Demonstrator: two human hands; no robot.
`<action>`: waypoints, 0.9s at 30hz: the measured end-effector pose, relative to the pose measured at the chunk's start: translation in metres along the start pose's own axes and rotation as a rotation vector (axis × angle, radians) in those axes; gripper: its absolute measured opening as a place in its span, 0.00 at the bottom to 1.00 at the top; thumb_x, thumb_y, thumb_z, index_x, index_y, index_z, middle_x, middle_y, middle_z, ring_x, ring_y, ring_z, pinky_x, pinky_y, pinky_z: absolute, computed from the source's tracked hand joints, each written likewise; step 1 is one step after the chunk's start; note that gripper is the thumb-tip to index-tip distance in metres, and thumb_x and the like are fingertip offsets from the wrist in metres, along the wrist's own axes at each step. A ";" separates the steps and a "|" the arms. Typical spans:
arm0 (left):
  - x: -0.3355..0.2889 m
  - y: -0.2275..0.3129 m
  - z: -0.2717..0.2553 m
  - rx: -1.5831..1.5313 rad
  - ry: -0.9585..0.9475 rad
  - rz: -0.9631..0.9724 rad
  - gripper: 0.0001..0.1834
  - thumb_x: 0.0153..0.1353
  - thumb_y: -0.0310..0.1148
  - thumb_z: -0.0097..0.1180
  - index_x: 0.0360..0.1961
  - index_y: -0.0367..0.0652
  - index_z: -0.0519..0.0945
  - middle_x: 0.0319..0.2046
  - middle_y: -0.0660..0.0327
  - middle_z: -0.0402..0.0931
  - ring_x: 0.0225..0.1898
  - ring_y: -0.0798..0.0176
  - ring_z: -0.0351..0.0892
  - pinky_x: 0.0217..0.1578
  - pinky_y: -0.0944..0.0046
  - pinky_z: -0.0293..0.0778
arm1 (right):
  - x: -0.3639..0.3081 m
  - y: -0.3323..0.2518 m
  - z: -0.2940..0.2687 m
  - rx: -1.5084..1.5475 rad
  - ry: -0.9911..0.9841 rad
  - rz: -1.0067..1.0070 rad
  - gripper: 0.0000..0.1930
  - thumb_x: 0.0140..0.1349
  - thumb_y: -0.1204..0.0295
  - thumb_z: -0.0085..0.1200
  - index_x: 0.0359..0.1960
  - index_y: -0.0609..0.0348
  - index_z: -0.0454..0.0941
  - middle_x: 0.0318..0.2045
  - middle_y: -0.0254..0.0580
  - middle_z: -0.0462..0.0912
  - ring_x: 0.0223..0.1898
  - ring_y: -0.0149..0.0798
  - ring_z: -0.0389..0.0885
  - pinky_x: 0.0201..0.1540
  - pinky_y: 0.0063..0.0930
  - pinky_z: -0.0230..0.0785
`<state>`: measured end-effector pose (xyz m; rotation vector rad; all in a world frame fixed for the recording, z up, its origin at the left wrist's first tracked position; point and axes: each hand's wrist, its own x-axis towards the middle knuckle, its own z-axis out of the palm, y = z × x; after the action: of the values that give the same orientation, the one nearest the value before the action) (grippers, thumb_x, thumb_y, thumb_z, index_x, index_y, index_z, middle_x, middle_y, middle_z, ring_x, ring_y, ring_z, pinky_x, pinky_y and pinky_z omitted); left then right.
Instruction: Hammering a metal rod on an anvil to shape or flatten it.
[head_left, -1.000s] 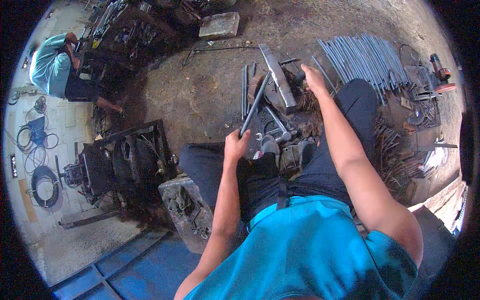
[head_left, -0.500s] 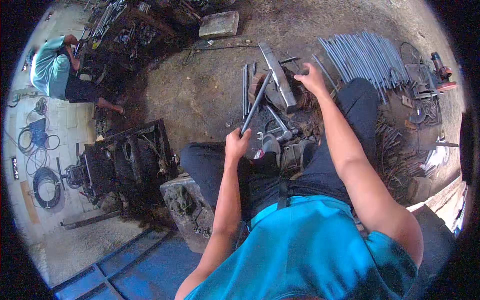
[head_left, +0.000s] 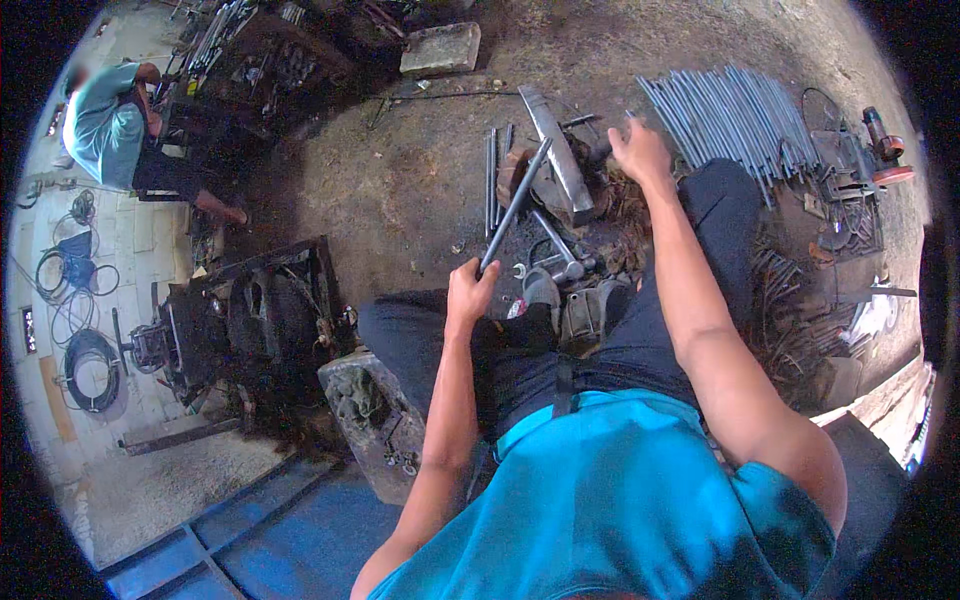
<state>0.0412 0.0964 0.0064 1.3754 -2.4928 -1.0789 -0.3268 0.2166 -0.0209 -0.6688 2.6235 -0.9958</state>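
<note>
My left hand [head_left: 472, 288] is wrapped round the near end of a grey metal rod [head_left: 518, 200]. The rod slants up and away to the right, its far end beside a long metal bar [head_left: 556, 155] with a bright worn face. My right hand [head_left: 641, 152] is beyond my right knee, right of the bar, thumb and forefinger apart. The tip of another rod [head_left: 630, 116] shows just past its fingers; the hand covers the rest. Between my legs lie a hammer [head_left: 566, 262] and an open-ended spanner [head_left: 519, 271], near my feet.
Many grey rods [head_left: 735, 125] lie side by side at the far right, near an angle grinder [head_left: 884, 150]. A few more rods [head_left: 491, 180] lie left of the bar. A dark machine [head_left: 250, 320] stands at my left. Another person [head_left: 105, 130] sits at the far left.
My right hand has moved slightly right, away from the metal bar and over the loose rod. My left hand and its rod have barely shifted.
</note>
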 end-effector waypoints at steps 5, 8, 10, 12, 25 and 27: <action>-0.025 0.021 -0.005 -0.029 0.016 0.046 0.24 0.61 0.46 0.59 0.24 0.32 0.72 0.16 0.46 0.68 0.19 0.51 0.68 0.25 0.51 0.64 | 0.005 -0.019 -0.022 0.546 0.038 -0.153 0.24 0.67 0.53 0.48 0.53 0.61 0.76 0.43 0.52 0.84 0.41 0.48 0.84 0.46 0.42 0.74; -0.054 0.038 -0.012 -0.317 0.028 0.064 0.21 0.63 0.42 0.57 0.24 0.32 0.72 0.14 0.55 0.66 0.17 0.63 0.67 0.22 0.58 0.64 | -0.030 -0.074 -0.063 1.265 -0.676 -0.016 0.33 0.70 0.44 0.36 0.57 0.63 0.73 0.51 0.47 0.82 0.45 0.39 0.82 0.50 0.36 0.71; -0.072 0.062 -0.026 -0.433 0.002 0.042 0.19 0.64 0.40 0.54 0.24 0.33 0.73 0.14 0.63 0.65 0.18 0.72 0.66 0.20 0.64 0.63 | -0.050 -0.102 -0.070 1.526 -0.966 -0.193 0.41 0.69 0.38 0.28 0.61 0.65 0.69 0.57 0.54 0.77 0.51 0.45 0.80 0.56 0.38 0.69; -0.085 0.076 -0.034 -0.615 -0.059 0.015 0.17 0.66 0.37 0.51 0.25 0.35 0.73 0.15 0.67 0.66 0.18 0.75 0.65 0.20 0.67 0.62 | -0.068 -0.137 -0.085 1.721 -1.133 -0.315 0.45 0.68 0.35 0.25 0.66 0.65 0.64 0.64 0.59 0.70 0.58 0.52 0.76 0.60 0.42 0.66; -0.133 0.086 -0.055 -1.270 -0.820 -0.161 0.30 0.61 0.59 0.55 0.24 0.39 0.73 0.13 0.66 0.64 0.12 0.74 0.56 0.13 0.69 0.47 | -0.128 -0.190 -0.138 2.204 -1.215 -0.310 0.48 0.63 0.29 0.25 0.74 0.54 0.51 0.71 0.62 0.53 0.69 0.64 0.58 0.64 0.55 0.60; -0.133 0.090 -0.052 -1.371 -0.901 -0.241 0.29 0.61 0.57 0.56 0.24 0.37 0.73 0.12 0.66 0.63 0.10 0.74 0.55 0.11 0.69 0.47 | -0.129 -0.188 -0.138 2.256 -1.200 -0.279 0.47 0.63 0.29 0.26 0.74 0.50 0.51 0.72 0.62 0.51 0.70 0.66 0.56 0.65 0.57 0.58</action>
<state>0.0767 0.2028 0.1332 0.7218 -1.0046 -3.0135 -0.2079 0.2346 0.2172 -0.4735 -0.2678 -1.7777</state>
